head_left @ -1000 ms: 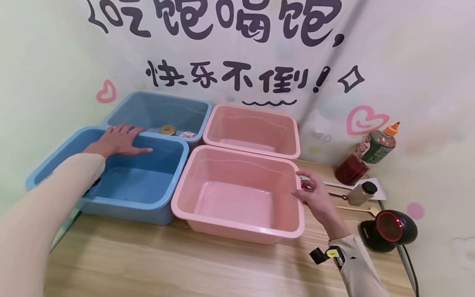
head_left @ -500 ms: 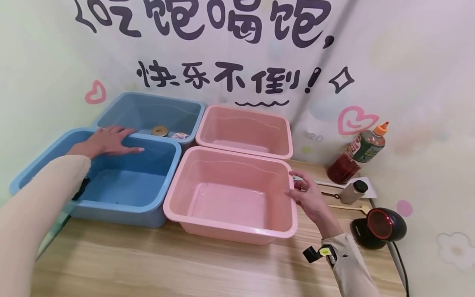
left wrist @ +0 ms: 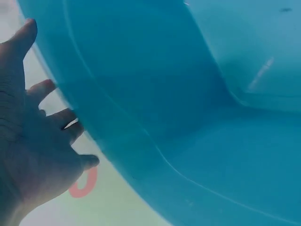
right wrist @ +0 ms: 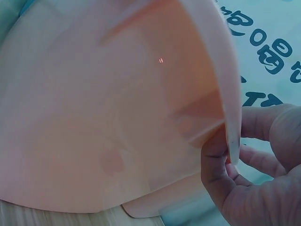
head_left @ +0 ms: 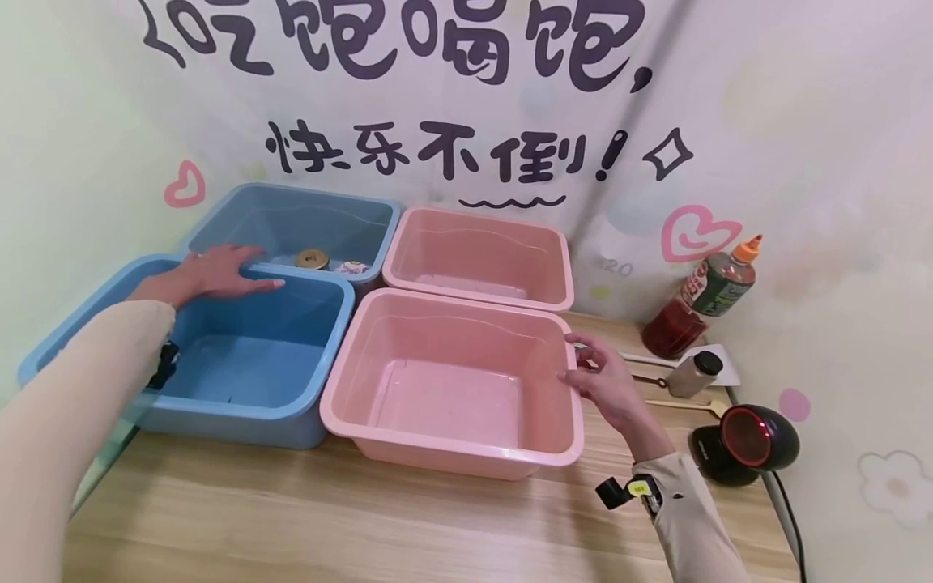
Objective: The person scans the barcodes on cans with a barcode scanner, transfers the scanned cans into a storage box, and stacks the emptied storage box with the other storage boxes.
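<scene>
My left hand (head_left: pixel 215 274) is spread over the far rim of the front blue plastic bin (head_left: pixel 219 407). Its fingers look loosely extended along that rim in the left wrist view, with the thumb apart. At the front pink bin (head_left: pixel 452 447), my right hand (head_left: pixel 608 387) pinches the right-hand rim. The right wrist view shows the rim between its thumb and fingers (right wrist: pixel 256 125). Behind stand a second blue bin (head_left: pixel 321 191) and a second pink bin (head_left: pixel 481 215). In that rear blue bin lie a round gold-coloured item (head_left: pixel 312 259) and a small patterned one (head_left: pixel 353 267).
Along the right wall stand a red sauce bottle (head_left: pixel 674 328), a small jar with a black cap (head_left: pixel 695 376) and a black device with a red-lit ring (head_left: pixel 758 437). A white-headed spatula (head_left: pixel 725 364) and other long-handled utensils lie beside them on the wooden table (head_left: pixel 350 518).
The whole scene has shifted slightly left in the head view. My left hand's fingers have moved slightly over the blue rim. My right hand keeps its hold on the pink bin.
</scene>
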Demonstrator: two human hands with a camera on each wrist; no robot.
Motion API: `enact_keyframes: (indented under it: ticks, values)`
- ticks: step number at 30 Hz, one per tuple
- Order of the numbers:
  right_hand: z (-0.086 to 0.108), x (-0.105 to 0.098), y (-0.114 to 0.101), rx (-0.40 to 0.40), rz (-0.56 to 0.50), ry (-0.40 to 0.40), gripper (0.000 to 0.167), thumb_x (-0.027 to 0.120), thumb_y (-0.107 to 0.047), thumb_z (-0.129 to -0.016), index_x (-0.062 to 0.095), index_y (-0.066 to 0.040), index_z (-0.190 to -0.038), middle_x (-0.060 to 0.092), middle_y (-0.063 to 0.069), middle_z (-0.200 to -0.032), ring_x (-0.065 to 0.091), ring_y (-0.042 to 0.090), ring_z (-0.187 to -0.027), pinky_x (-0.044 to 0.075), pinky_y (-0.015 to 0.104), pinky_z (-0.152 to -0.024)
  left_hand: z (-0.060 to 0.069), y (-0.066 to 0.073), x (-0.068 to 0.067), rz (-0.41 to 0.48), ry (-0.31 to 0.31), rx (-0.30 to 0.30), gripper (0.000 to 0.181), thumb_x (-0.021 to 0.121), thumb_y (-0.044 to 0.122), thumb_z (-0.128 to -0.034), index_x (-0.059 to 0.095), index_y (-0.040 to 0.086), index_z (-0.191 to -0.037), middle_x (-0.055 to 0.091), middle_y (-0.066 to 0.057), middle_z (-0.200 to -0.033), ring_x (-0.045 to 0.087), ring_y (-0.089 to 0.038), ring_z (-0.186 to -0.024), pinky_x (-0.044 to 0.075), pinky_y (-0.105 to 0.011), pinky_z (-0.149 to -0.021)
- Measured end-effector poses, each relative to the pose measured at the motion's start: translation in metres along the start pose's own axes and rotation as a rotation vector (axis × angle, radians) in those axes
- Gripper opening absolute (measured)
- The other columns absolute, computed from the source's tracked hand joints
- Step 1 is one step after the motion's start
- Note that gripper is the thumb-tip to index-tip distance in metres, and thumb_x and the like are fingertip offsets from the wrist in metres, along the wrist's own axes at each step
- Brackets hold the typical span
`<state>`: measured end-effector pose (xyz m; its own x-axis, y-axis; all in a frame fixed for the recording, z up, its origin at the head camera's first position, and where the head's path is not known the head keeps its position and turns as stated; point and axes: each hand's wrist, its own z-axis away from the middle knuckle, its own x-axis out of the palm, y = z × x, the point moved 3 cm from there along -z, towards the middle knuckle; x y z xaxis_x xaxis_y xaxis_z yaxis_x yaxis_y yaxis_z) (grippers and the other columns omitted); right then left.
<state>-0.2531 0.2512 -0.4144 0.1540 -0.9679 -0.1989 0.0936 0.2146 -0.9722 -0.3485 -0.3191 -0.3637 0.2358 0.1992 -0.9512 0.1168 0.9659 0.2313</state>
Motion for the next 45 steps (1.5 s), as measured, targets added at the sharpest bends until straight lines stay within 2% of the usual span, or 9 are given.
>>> enact_keyframes:
  ticks: [5,10,13,17,21,28,32,37,45]
  values:
    - [0.002,-0.007,0.001,0.005,0.01,0.003,0.063,0.066,0.007,-0.086,0.042,0.0,-0.144,0.05,0.005,-0.099,0.058,0.006,-0.076,0.055,0.023,-0.066,-0.003,0.014,-0.016,0.048,0.164,0.07,0.077,0.052,0.052,-0.0981,0.038,-0.008,-0.145,0.039,-0.038,-0.146,0.034,-0.058,-0.133,0.03,-0.076,-0.107]
    - [0.005,-0.013,0.001,0.018,0.003,0.008,0.064,0.065,0.007,-0.086,0.041,0.0,-0.145,0.051,0.005,-0.1,0.06,0.005,-0.076,0.055,0.023,-0.065,0.005,0.039,-0.033,0.213,0.304,0.118,0.066,0.052,0.044,-0.1013,0.046,-0.008,-0.141,0.043,-0.036,-0.144,0.036,-0.055,-0.134,0.031,-0.073,-0.108]
    - [0.006,-0.016,0.002,0.02,-0.001,0.0,0.064,0.065,0.007,-0.086,0.041,0.001,-0.145,0.051,0.006,-0.102,0.061,0.005,-0.078,0.055,0.023,-0.066,0.012,0.054,-0.043,0.322,0.351,0.116,0.06,0.051,0.041,-0.1023,0.049,-0.006,-0.141,0.044,-0.034,-0.145,0.038,-0.054,-0.135,0.032,-0.073,-0.107]
    - [0.009,-0.022,0.003,0.023,0.02,-0.008,0.064,0.065,0.005,-0.087,0.04,0.0,-0.146,0.052,0.006,-0.105,0.062,0.006,-0.083,0.057,0.025,-0.069,0.023,0.076,-0.049,0.439,0.365,0.1,0.057,0.051,0.041,-0.1025,0.051,-0.001,-0.141,0.048,-0.031,-0.144,0.041,-0.051,-0.134,0.038,-0.07,-0.104]
    - [0.012,-0.029,0.004,0.026,0.044,-0.011,0.064,0.066,0.003,-0.088,0.039,-0.001,-0.146,0.054,0.005,-0.106,0.063,0.006,-0.086,0.057,0.025,-0.07,0.036,0.106,-0.044,0.527,0.327,0.127,0.049,0.055,0.033,-0.1023,0.055,0.0,-0.137,0.055,-0.028,-0.138,0.048,-0.046,-0.132,0.042,-0.064,-0.105]
    - [0.015,-0.039,0.006,0.032,0.045,-0.014,0.063,0.068,0.001,-0.089,0.039,-0.002,-0.145,0.056,0.003,-0.107,0.064,0.006,-0.088,0.057,0.025,-0.07,0.059,0.152,-0.022,0.661,0.17,0.16,0.041,0.058,0.024,-0.1014,0.057,0.002,-0.136,0.058,-0.024,-0.137,0.054,-0.039,-0.128,0.048,-0.057,-0.105]
    - [0.017,-0.042,0.009,0.027,0.001,-0.03,0.06,0.067,0.0,-0.09,0.04,-0.002,-0.144,0.058,0.001,-0.106,0.065,0.006,-0.088,0.058,0.026,-0.072,0.071,0.173,-0.004,0.691,0.071,0.201,0.036,0.063,0.022,-0.0989,0.062,0.004,-0.13,0.062,-0.02,-0.132,0.057,-0.035,-0.123,0.05,-0.053,-0.103]
    - [0.018,-0.042,0.012,0.03,-0.053,-0.066,0.059,0.067,0.0,-0.092,0.039,-0.004,-0.145,0.06,0.0,-0.108,0.067,0.007,-0.091,0.059,0.028,-0.074,0.077,0.185,0.021,0.676,-0.033,0.238,0.035,0.066,0.02,-0.0961,0.064,0.004,-0.127,0.066,-0.017,-0.124,0.058,-0.034,-0.118,0.053,-0.05,-0.095]
    - [0.018,-0.044,0.013,0.026,-0.051,-0.06,0.061,0.067,-0.003,-0.093,0.039,-0.005,-0.147,0.06,0.0,-0.111,0.067,0.007,-0.093,0.06,0.03,-0.075,0.073,0.191,0.041,0.648,-0.111,0.182,0.044,0.07,0.017,-0.0906,0.06,0.003,-0.13,0.056,-0.021,-0.135,0.051,-0.044,-0.127,0.057,-0.052,-0.092]
